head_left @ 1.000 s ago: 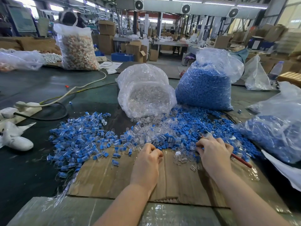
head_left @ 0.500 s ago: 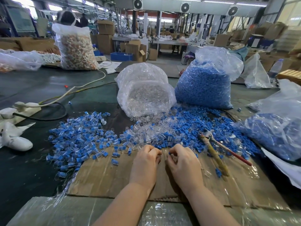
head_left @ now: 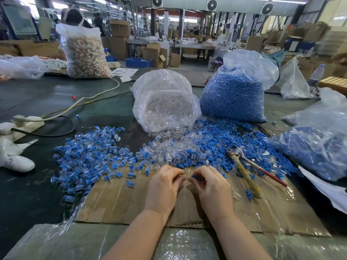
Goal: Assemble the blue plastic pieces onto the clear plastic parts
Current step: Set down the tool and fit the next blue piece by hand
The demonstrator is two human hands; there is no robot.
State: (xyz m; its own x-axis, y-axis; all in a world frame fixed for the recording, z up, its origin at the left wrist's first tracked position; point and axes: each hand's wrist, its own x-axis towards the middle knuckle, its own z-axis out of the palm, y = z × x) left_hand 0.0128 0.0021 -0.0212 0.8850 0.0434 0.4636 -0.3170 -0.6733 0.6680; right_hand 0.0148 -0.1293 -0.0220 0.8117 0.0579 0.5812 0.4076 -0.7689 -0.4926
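Note:
My left hand (head_left: 165, 186) and my right hand (head_left: 210, 186) meet over the cardboard sheet (head_left: 120, 203), fingers curled toward each other. A blue plastic piece (head_left: 195, 176) is pinched in my right fingers. My left fingers pinch a clear plastic part (head_left: 185, 175), barely visible between the hands. Loose clear parts (head_left: 169, 152) and loose blue pieces (head_left: 225, 139) lie just beyond my hands. A heap of assembled blue-and-clear pieces (head_left: 90, 156) spreads to the left.
A bag of clear parts (head_left: 165, 102) and a bag of blue pieces (head_left: 234, 94) stand behind the piles; another bag with blue pieces (head_left: 319, 145) lies right. Pliers with wrapped handles (head_left: 244, 171) rest on the cardboard's right. A cable (head_left: 90, 98) and white gloves (head_left: 15, 156) lie left.
My right hand left the pile by the pliers and came left to meet my left hand, bringing a blue piece. The left hand stayed in place. Both hands now press together.

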